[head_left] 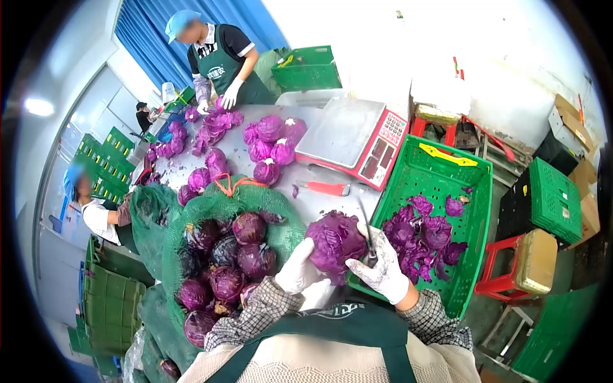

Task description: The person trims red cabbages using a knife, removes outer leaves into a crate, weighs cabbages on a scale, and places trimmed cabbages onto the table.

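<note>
A red cabbage (336, 246) with ragged outer leaves is held close in front of my apron. My left hand (299, 268), in a white glove, grips the cabbage from its left side. In my gloved right hand (385, 265) is a knife (366, 223), its narrow dark blade pointing up beside the cabbage; the right thumb rests near the cabbage's lower right. Just left of my hands, a green mesh sack (288, 225) lies open, full of whole red cabbages (227, 283). To the right, a green crate (480, 210) holds loose purple leaves (418, 239).
On the metal table (290, 191) are a red-edged scale (338, 137), an orange-handled tool (327, 187) and peeled cabbages (271, 131). A co-worker (223, 64) handles leaves across the table; another person (99, 207) stands left. Stools (533, 262) and crates (552, 191) stand right.
</note>
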`<state>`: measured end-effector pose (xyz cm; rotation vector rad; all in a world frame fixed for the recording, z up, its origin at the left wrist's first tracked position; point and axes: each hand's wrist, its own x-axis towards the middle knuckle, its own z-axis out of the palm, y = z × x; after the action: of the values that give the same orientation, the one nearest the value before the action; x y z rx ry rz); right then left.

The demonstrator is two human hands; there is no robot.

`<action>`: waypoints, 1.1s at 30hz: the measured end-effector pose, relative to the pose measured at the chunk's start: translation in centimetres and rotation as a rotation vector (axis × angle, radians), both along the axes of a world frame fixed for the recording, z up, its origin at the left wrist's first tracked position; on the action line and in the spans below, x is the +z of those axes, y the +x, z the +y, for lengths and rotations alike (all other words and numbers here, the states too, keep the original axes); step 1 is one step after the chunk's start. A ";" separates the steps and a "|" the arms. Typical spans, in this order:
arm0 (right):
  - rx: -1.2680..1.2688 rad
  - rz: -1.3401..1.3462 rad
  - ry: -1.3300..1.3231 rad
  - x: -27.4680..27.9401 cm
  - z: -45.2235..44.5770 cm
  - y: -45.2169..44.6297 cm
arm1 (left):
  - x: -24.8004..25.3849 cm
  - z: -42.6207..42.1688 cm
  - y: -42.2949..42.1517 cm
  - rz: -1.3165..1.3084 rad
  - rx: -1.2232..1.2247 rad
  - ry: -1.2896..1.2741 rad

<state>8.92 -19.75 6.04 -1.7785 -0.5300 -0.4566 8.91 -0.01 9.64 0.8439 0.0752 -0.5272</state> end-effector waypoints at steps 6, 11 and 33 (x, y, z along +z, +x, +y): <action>0.107 -0.027 -0.049 0.9 -1.9 0.7 | 0.6 1.1 1.2 -0.270 0.030 0.202; -0.055 0.103 -0.017 -0.4 -2.5 1.3 | -0.1 1.5 2.3 -0.341 -0.026 0.309; 0.104 0.855 0.677 -4.0 -3.5 7.1 | -0.2 1.3 20.7 -0.418 -0.001 0.504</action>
<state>16.06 -23.27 2.00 -1.1233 0.1402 0.2074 29.60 1.28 9.45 1.4317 -0.1843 -0.3246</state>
